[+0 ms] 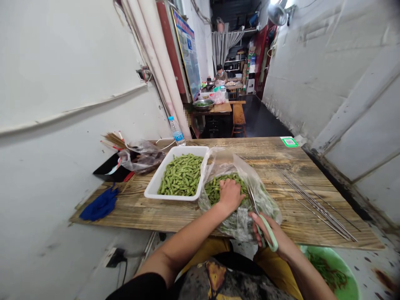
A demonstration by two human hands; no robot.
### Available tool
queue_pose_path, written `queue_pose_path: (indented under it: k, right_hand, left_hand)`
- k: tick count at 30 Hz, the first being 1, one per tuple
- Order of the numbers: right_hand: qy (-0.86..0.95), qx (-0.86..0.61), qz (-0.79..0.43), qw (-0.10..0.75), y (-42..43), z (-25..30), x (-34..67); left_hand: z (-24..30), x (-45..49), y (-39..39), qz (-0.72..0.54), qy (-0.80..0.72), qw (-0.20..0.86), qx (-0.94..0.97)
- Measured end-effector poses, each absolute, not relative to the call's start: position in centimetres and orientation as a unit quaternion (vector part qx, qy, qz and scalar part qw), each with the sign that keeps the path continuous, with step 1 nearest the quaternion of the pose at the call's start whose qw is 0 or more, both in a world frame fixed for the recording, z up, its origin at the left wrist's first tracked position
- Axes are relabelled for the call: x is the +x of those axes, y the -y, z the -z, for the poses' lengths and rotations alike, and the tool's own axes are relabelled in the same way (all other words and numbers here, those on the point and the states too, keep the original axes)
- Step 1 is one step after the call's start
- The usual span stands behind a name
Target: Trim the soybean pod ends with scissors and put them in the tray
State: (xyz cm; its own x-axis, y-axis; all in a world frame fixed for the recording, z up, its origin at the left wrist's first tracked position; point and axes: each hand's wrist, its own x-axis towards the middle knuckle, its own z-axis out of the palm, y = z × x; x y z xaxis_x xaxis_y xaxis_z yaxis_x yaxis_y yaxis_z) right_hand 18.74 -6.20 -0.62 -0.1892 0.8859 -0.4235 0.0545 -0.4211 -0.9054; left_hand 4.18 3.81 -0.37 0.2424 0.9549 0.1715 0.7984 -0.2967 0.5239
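My left hand (230,194) reaches into a clear plastic bag (262,199) of green bean pods (215,187) on the wooden table (175,214); its fingers curl down among the pods. My right hand (275,235) grips scissors (265,225) with pale green handles at the table's near edge, blades pointing up along the bag. A white rectangular tray (156,183), left of the bag, holds a heap of trimmed pods (181,175).
Several metal skewers (315,202) lie on the table's right side. A blue cloth (100,205), a black holder with sticks and a bag (137,157), and a water bottle (176,131) sit at left. A green basin (342,275) stands on the floor at right. A person sits far back.
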Motion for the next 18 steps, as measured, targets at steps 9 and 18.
queue_pose_path:
  k: [9,18]
  right_hand:
    - [0.457,-0.552,-0.631,0.298,5.8,2.1,19.4]
    - [0.503,-0.568,-0.587,0.284,6.3,3.0,19.7]
  left_hand:
    - [-0.2,4.9,-4.5,-0.099,-0.568,0.161,0.801]
    - [-0.3,2.1,-3.4,-0.242,-0.548,0.269,0.754]
